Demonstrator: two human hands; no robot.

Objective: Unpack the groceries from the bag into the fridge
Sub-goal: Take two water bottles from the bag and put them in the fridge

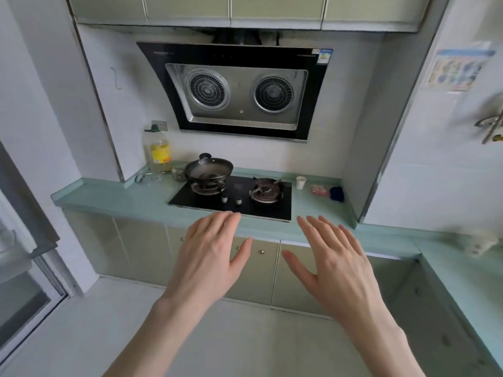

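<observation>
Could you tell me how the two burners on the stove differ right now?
The left burner carries a dark wok, while the right burner stands bare with its pan supports fully exposed. The left burner lies nearer the oil bottle, the right burner nearer the white cup. Both sit on the same black glass hob, each with a knob in front, and no flame shows on either.

Up and to the right of your right hand [337, 263], the wall poster [460, 69] is too blurred for you to read, and the metal fitting [491, 125] below it is cut by the frame's edge. Level with that hand, further right, a smeared whitish object [480, 242] on the counter [130, 197] cannot be identified. Both your forearms run out of the bottom edge.
</observation>
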